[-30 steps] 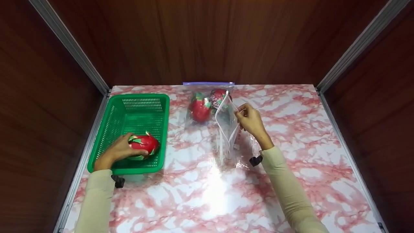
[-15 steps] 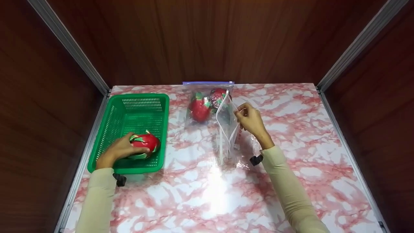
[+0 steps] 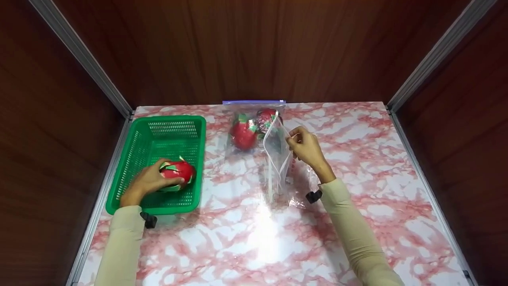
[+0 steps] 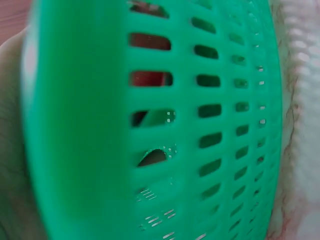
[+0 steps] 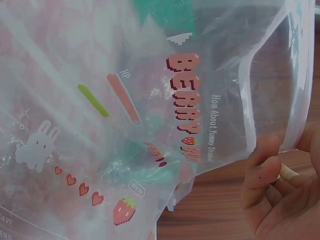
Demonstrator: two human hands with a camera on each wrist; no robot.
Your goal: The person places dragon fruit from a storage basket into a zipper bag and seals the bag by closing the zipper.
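Inside the green basket (image 3: pixel 201 159), my left hand (image 3: pixel 151 180) grips a red dragon fruit (image 3: pixel 179 171) with green leaf tips, thumb on the near side. From the left wrist, the basket's slotted wall (image 4: pixel 185 125) blocks most of the view, with bits of red behind the slots. My right hand (image 3: pixel 307 149) pinches the white rim of a clear zip bag (image 3: pixel 274 151), whose mouth gapes. Printed letters, hearts and a rabbit show on this bag (image 5: pixel 135 100) in the right wrist view, where fingers of my right hand (image 5: pixel 275 190) hold its edge.
Behind the held bag lies a second clear bag with a purple slider strip (image 3: pixel 254 102). Two dragon fruits, one at the left (image 3: pixel 243 135) and one partly covered at the right (image 3: pixel 266 118), are in it. Brown wooden walls (image 3: pixel 254 51) bound the marbled table (image 3: pixel 222 238).
My left hand and the dragon fruit have shifted only slightly within the basket, the fruit turning a little. The right hand keeps its pinch on the bag.
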